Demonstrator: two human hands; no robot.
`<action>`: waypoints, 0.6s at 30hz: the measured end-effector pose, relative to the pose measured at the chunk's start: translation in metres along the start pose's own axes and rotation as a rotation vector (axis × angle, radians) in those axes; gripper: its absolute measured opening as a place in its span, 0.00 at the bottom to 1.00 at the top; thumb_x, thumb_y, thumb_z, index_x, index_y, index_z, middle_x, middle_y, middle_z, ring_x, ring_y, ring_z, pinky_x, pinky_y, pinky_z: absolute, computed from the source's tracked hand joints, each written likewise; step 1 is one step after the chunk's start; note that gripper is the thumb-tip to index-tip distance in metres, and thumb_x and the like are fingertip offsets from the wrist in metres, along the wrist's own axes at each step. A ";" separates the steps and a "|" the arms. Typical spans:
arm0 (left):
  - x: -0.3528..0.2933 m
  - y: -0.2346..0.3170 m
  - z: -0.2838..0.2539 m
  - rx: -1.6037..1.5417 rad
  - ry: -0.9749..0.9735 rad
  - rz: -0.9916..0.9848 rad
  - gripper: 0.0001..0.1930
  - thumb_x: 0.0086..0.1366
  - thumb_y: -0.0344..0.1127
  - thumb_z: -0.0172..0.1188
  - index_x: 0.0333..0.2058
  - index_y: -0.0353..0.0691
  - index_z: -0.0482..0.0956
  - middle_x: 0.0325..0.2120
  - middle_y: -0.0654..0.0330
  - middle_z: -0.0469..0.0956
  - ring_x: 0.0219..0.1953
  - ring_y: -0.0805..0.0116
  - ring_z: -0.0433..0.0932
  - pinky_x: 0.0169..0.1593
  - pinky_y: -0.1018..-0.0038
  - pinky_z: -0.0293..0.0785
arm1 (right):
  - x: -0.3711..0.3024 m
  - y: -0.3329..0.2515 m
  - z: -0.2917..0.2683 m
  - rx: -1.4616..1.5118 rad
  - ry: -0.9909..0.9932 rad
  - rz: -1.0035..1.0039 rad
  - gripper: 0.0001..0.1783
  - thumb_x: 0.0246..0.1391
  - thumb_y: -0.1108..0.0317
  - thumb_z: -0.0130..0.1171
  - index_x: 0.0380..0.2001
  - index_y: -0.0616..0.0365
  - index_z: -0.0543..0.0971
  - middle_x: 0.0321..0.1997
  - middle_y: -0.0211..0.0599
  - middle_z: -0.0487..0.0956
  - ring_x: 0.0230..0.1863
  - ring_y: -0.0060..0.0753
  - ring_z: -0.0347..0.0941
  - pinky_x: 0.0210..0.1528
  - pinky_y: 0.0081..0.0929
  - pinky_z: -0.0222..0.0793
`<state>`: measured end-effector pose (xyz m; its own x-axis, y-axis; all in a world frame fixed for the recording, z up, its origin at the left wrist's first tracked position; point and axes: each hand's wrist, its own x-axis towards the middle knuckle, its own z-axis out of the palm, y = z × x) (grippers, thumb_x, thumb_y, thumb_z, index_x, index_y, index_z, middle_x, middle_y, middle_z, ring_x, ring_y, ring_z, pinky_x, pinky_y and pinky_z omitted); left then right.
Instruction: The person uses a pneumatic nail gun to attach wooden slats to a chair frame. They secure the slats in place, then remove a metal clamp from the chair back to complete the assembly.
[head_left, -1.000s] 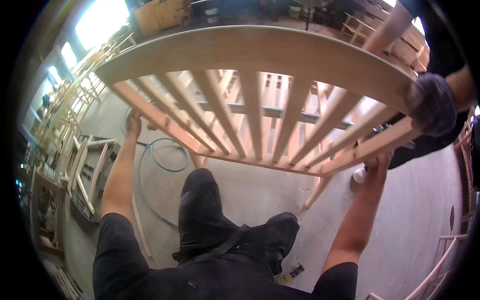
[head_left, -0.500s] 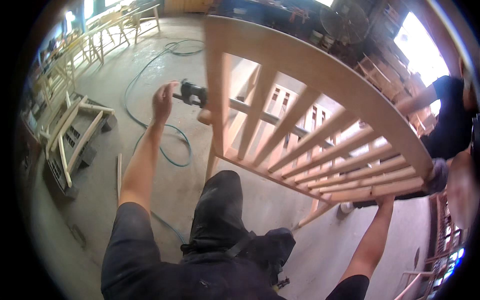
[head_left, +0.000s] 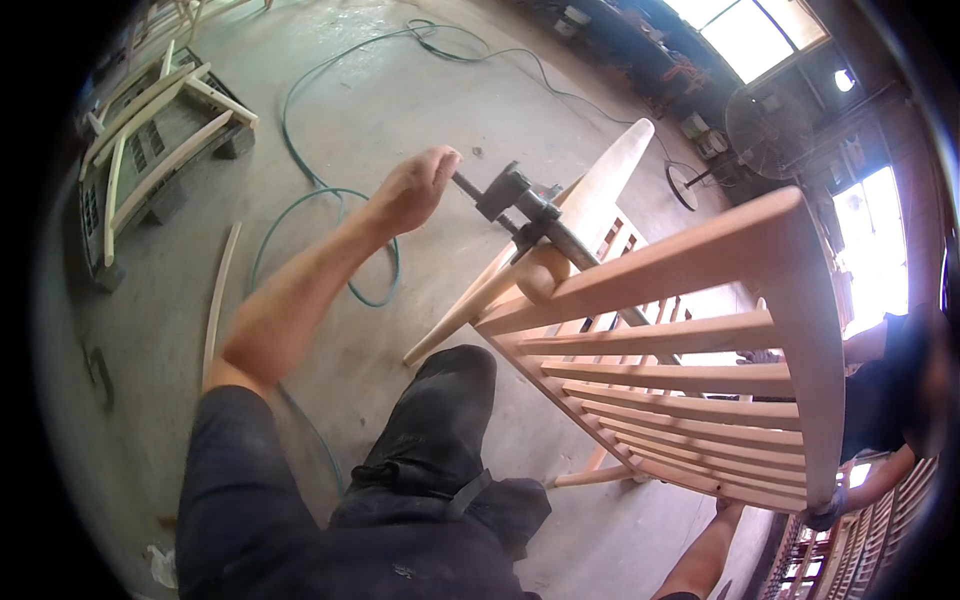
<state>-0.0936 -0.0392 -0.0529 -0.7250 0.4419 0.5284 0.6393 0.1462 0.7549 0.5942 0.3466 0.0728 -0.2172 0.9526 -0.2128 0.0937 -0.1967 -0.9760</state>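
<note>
A pale wooden bench [head_left: 800, 330] with a slatted back stands tilted in front of me. Along it runs a metal bar clamp [head_left: 515, 195], its screw end sticking out past the bench's left side. My left hand [head_left: 420, 188] is closed around the outer end of the clamp's screw. Low on the right, my right hand [head_left: 730, 506] grips the bottom edge of the slatted back; its fingers are mostly hidden behind the wood.
At the right a co-worker's gloved hand [head_left: 826, 510] touches the back's lower corner. A green hose [head_left: 290, 130] loops over the floor. Curved wooden parts lie on a dark pallet [head_left: 165, 205], and a loose wooden strip [head_left: 222, 290] lies nearer. A large fan [head_left: 768, 130] stands far right.
The bench back has swung round and down to the right in view. My left hand has gone from loosely raised near the screw to closed on it. My right hand stays at the back's lower edge.
</note>
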 end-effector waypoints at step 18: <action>-0.027 -0.045 -0.042 0.421 -0.192 0.731 0.41 0.61 0.42 0.72 0.70 0.43 0.64 0.44 0.56 0.73 0.42 0.60 0.76 0.46 0.66 0.78 | -0.020 -0.017 0.025 -0.098 0.129 0.065 0.32 0.63 0.55 0.64 0.62 0.58 0.65 0.58 0.38 0.75 0.52 0.34 0.76 0.55 0.38 0.78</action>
<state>-0.1132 -0.0950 -0.0847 -0.0629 0.6891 0.7219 0.9975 0.0659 0.0240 0.5723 0.3252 0.0926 -0.0814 0.9617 -0.2619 0.1989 -0.2418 -0.9497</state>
